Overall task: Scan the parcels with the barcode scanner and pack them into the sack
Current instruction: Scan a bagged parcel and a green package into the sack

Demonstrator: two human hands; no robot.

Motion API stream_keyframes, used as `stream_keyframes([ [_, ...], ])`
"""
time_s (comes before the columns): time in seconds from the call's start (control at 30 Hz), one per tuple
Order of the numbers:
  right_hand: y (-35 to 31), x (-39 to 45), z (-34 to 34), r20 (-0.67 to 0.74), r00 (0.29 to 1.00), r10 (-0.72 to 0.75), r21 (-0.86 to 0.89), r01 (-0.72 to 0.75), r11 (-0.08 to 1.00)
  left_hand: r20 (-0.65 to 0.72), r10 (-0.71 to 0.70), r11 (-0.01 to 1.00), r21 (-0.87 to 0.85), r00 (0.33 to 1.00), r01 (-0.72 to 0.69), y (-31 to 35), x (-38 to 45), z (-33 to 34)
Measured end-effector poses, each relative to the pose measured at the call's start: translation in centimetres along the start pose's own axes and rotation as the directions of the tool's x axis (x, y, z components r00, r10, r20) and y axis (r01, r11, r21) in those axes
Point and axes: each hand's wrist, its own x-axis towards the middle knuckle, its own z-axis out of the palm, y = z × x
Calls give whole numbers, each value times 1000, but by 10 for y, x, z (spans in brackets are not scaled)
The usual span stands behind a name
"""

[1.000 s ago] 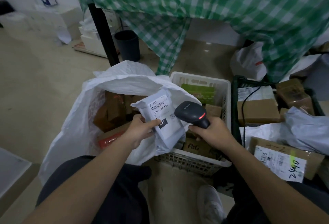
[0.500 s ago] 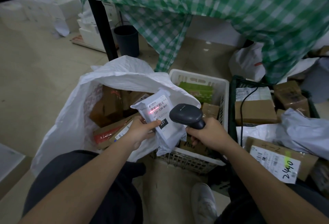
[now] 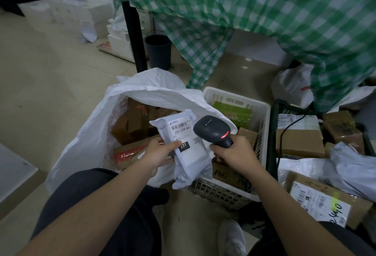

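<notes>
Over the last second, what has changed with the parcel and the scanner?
The red scan light that fell on the white parcel label half a second ago is gone. The barcode scanner shifted only slightly beside the label. Nothing was let go: the left hand still grips the parcel over the open sack, and the right hand still holds the scanner.
</notes>
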Motion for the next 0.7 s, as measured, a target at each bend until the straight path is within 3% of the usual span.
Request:
stream_keyframes([
  [0.27,-13,22,17,-142,990,13,66,-3,998,-196,-117,993,0,974,119,21,10,-53],
  [0.4,-13,27,20,-138,990,22,73,-12,997,-295,81,987,159,952,-34,45,33,-68],
  [0.5,-14,30,18,-149,989,21,77,-10,997,-156,160,927,364,975,-95,41,59,-71],
  [0.57,-10,33,18,-147,989,30,63,-21,998,-64,223,866,472,973,-168,52,24,-51],
  [0.7,-2,31,14,-146,989,29,15,-27,1000,28,360,816,475,933,-329,47,0,-31],
])
